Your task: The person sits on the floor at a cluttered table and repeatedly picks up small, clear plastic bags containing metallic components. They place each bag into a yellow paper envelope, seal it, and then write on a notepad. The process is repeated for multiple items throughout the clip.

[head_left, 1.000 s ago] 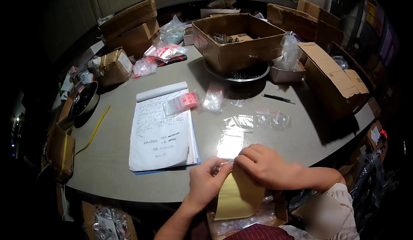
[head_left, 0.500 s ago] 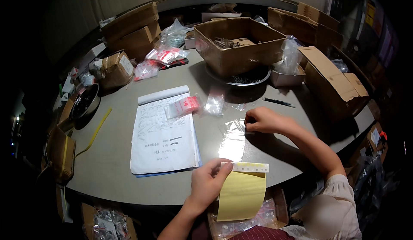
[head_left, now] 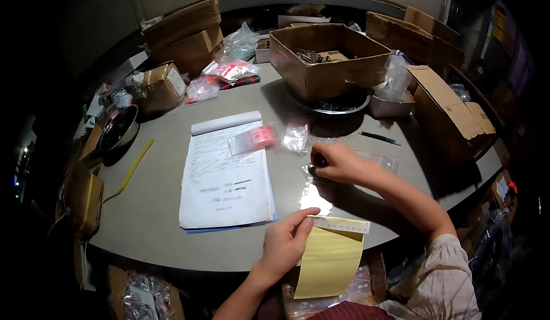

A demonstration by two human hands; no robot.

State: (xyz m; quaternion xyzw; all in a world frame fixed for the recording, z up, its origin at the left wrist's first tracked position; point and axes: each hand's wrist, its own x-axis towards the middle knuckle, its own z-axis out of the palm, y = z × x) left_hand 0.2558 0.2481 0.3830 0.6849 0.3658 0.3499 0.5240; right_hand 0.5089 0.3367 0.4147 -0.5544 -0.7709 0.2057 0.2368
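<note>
My left hand [head_left: 285,242] pinches the upper left corner of a yellow label sheet [head_left: 331,261] near the table's front edge. A white strip of small printed labels [head_left: 342,224] runs along the sheet's top. My right hand [head_left: 339,162] is closed, its curled fingertips down at the top end of a shiny clear plastic bag [head_left: 315,198] lying flat on the table. What those fingertips hold is hidden. Another clear bag [head_left: 385,162] lies right beside the right wrist, partly behind it. Just beyond the right hand is a small clear packet [head_left: 296,138].
A pad of written paper [head_left: 226,199] lies left, with red-and-clear zip bags [head_left: 252,140] on it. A pen [head_left: 379,138] lies at right. Farther back, a large cardboard box [head_left: 326,73] rests on a metal bowl [head_left: 344,105]. A yellow strap [head_left: 133,170] lies at left.
The view has shifted slightly. My right hand has moved left over the top end of the shiny bag, and a clear bag now shows to its right. My left hand still holds the label sheet.
</note>
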